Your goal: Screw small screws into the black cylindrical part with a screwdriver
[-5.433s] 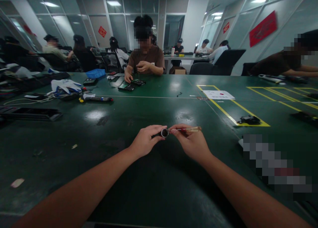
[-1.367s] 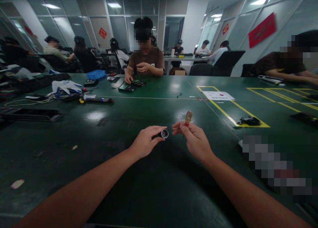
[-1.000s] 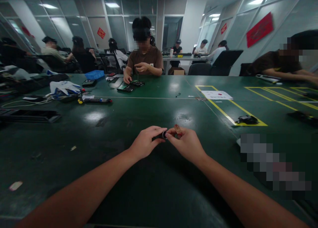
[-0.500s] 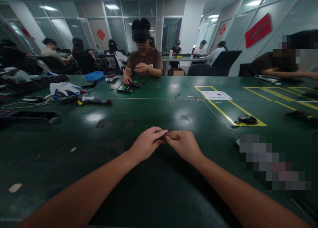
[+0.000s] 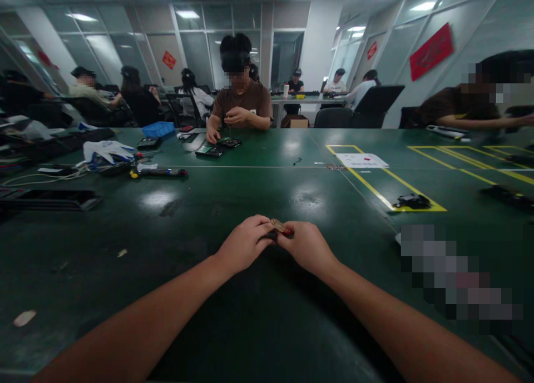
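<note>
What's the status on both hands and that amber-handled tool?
Left hand gripping dark piece. Right hand holding amber-handled tool, handle pointing toward left hand. Tool's tip hidden from view.

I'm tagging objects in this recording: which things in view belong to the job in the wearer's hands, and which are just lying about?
Part of the job:
dark piece, in the left hand
clear-handled tool, in the right hand

Apparently just lying about:
white-and-blue gloves
blue basket
white sheet
black part by the yellow tape
</note>
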The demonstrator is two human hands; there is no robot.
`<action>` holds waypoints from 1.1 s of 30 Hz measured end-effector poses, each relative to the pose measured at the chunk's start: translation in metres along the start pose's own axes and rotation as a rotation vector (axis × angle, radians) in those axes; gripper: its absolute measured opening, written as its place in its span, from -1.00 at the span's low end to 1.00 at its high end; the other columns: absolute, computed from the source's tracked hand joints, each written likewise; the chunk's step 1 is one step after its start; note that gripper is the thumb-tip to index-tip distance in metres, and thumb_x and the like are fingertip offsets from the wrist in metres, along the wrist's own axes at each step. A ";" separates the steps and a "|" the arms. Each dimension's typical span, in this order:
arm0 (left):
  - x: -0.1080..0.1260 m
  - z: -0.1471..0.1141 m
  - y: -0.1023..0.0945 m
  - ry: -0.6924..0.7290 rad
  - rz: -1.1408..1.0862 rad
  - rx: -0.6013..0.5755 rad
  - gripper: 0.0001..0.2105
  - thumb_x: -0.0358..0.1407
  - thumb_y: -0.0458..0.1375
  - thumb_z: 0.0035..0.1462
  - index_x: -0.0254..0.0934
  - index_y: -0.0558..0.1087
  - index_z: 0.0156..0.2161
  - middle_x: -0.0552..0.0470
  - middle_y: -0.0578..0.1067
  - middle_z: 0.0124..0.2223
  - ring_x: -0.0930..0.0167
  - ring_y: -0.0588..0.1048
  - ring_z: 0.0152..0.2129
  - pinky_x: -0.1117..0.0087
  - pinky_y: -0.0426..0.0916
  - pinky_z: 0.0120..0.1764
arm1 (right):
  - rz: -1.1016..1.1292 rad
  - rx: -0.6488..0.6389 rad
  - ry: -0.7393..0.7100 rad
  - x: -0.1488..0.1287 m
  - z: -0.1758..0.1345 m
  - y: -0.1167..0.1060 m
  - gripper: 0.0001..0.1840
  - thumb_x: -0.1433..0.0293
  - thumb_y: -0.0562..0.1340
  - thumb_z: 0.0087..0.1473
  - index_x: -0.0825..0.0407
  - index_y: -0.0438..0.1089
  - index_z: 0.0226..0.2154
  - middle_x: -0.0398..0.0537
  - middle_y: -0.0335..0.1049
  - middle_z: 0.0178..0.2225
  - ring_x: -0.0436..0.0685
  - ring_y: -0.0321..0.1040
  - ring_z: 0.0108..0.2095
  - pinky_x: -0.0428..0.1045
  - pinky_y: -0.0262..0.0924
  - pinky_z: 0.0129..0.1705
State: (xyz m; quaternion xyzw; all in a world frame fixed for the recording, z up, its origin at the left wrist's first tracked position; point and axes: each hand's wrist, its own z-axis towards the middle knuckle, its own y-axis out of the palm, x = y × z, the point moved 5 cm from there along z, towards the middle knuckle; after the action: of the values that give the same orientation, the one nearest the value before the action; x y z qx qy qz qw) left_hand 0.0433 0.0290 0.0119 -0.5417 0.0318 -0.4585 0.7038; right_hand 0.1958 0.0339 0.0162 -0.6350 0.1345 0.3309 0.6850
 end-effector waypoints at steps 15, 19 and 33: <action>-0.002 -0.001 -0.004 -0.008 0.029 0.032 -0.63 -0.39 0.23 0.21 -0.21 0.43 0.13 -0.06 0.48 0.02 0.29 0.46 -0.04 0.18 0.44 0.03 | 0.401 -0.129 0.011 0.012 0.004 0.012 -0.71 0.24 0.19 0.15 0.07 0.45 -0.47 -0.20 0.28 -0.58 -0.01 0.19 -0.56 -0.10 0.04 -0.50; -0.001 -0.001 -0.004 -0.001 0.036 0.031 -0.62 -0.40 0.23 0.20 -0.24 0.43 0.13 -0.08 0.48 0.03 0.28 0.46 -0.03 0.17 0.43 0.05 | 0.394 -0.132 -0.002 0.008 0.004 0.010 -0.74 0.29 0.19 0.11 0.07 0.43 -0.51 -0.23 0.25 -0.61 -0.03 0.16 -0.57 -0.10 0.03 -0.49; 0.001 0.001 -0.004 -0.017 -0.011 0.023 -0.66 -0.46 0.23 0.18 -0.22 0.47 0.06 -0.05 0.50 0.02 0.28 0.46 -0.02 0.16 0.40 0.09 | 0.211 -0.004 0.036 0.007 0.001 0.002 -0.76 0.33 0.23 0.02 0.06 0.40 -0.61 -0.26 0.17 -0.66 -0.04 0.11 -0.58 -0.10 -0.07 -0.53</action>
State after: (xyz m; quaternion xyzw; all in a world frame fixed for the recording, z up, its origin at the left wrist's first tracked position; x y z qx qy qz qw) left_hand 0.0421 0.0284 0.0158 -0.5376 0.0177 -0.4580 0.7077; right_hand 0.1993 0.0363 0.0107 -0.6243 0.2124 0.3903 0.6425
